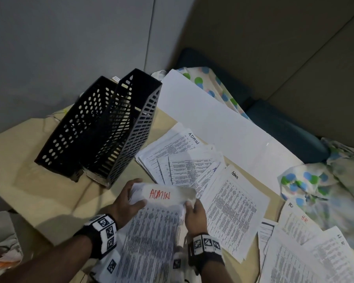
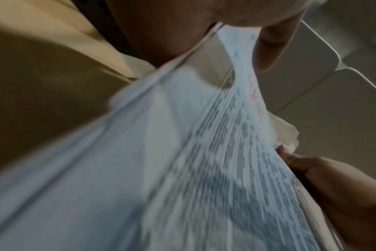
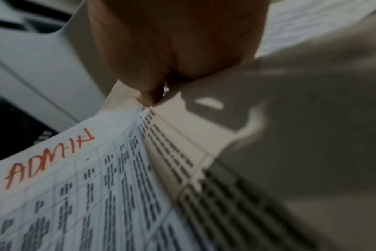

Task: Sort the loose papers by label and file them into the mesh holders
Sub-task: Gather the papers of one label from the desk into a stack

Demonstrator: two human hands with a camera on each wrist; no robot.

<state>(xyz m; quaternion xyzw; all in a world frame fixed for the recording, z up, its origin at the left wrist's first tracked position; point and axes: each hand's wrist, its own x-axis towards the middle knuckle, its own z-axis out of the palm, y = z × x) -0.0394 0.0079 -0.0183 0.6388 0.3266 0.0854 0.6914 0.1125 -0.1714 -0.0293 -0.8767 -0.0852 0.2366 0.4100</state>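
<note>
Both hands hold a stack of printed papers [image 1: 153,225] whose top sheet reads "ADMIN" in red [image 1: 159,194]. My left hand [image 1: 127,201] grips the stack's upper left corner, thumb on top. My right hand [image 1: 193,211] pinches its upper right edge. The red label [image 3: 49,158] and the right thumb [image 3: 150,96] on the paper's edge show in the right wrist view. The left wrist view has the stack [image 2: 182,152] edge-on under the left thumb [image 2: 273,45]. Two black mesh holders [image 1: 102,127] stand side by side just beyond the hands, apparently empty.
More loose papers [image 1: 184,160] marked "ADMIN" fan out on the tan table [image 1: 29,180] to the right of the holders. Sheets marked "HR" [image 1: 302,219] lie at the right. A large blank white sheet [image 1: 213,119] and a dotted cloth [image 1: 307,180] border them.
</note>
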